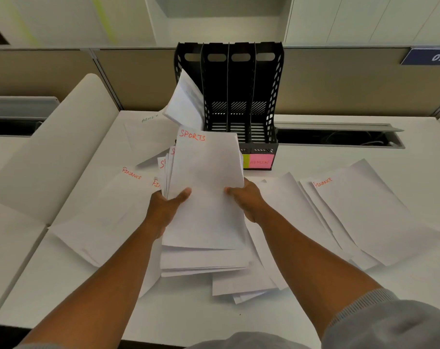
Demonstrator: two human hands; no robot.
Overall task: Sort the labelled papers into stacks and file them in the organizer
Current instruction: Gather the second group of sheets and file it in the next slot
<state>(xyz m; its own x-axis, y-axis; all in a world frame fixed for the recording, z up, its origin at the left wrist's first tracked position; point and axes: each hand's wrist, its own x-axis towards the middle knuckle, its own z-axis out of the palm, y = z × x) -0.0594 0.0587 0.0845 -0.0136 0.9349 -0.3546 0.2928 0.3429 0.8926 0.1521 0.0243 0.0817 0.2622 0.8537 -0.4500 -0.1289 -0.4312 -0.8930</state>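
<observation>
Four slots in the black organizer [239,96] at the back of the table [365,293], and only the leftmost one has anything in it: a bunch of white sheets [186,102] leaning out over its left edge. The other three slots look bare down to the slatted bottom. There's a pink sticky label [261,162] on the front of the base that seems to say ADMIN, with a yellow-green one just left of it that's mostly hidden by the papers being held.

Those papers are a SPORTS stack [204,192], white sheets with the word written in red at the top left, held up just in front of the organizer. The left hand [167,207] grips the left edge with its thumb on top, and the right hand [246,200] grips the right edge the same way. The sheets behind the top one are fanned unevenly, so only bits of their red labels show.

A loose FINANCE pile [108,217] lies on the left, another FINANCE pile [370,212] on the right, and a sheet marked ADMIN [148,137] lies further back, its writing faint. More unlabelled-looking sheets [241,285] lie under the held stack; can't read anything on them.
</observation>
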